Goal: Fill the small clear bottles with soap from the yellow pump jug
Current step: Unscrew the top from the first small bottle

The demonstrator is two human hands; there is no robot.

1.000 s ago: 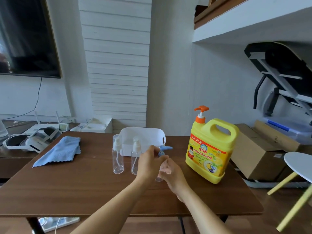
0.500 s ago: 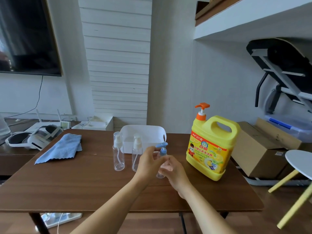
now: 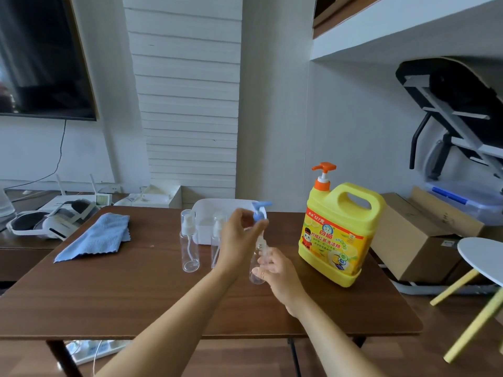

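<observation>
My right hand (image 3: 275, 270) grips a small clear bottle (image 3: 255, 276) standing on the brown table (image 3: 136, 295). My left hand (image 3: 239, 238) pinches its blue pump cap (image 3: 260, 212), lifted above the bottle's neck, with the tube still down inside. Two more clear bottles with white spray caps stand to the left: one (image 3: 189, 240) in full view, the other (image 3: 217, 235) partly hidden behind my left hand. The yellow pump jug (image 3: 340, 232) with an orange pump stands to the right, apart from both hands.
A white tray (image 3: 206, 213) sits behind the bottles. A blue cloth (image 3: 98, 238) lies at the table's left. A headset (image 3: 49, 221) rests on a side unit. Cardboard boxes (image 3: 413, 240) and a white stool (image 3: 481, 257) stand to the right.
My left hand has raised the blue pump cap up off the bottle's neck, while my right hand keeps the bottle in place. The view has tilted slightly.
</observation>
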